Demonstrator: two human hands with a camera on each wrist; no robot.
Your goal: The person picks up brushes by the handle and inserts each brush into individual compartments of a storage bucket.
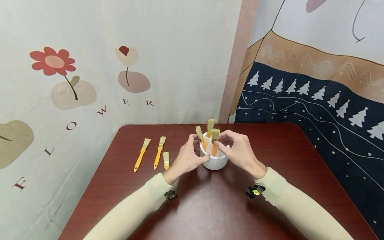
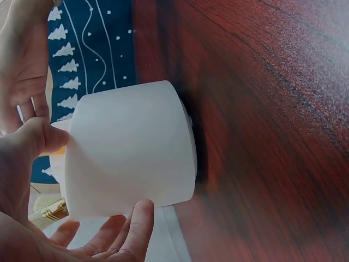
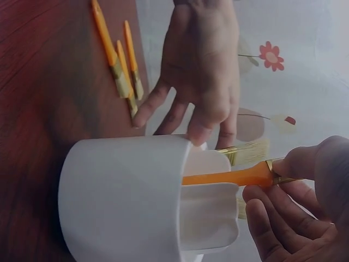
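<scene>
A white divided holder stands on the table. My left hand grips it from the left, thumb at the near rim, fingers spread along the side in the left wrist view. My right hand pinches a paintbrush by its metal band, bristles up. Its orange handle reaches down into one compartment in the right wrist view. Two more paintbrushes stand in the holder with bristles up, one at the back and one leaning left beside my left fingers.
Left of the holder, three paintbrushes with orange handles lie on the dark red table: a long one, another, and a shorter-looking one partly behind my left wrist. Printed cloths hang behind the table and along its right.
</scene>
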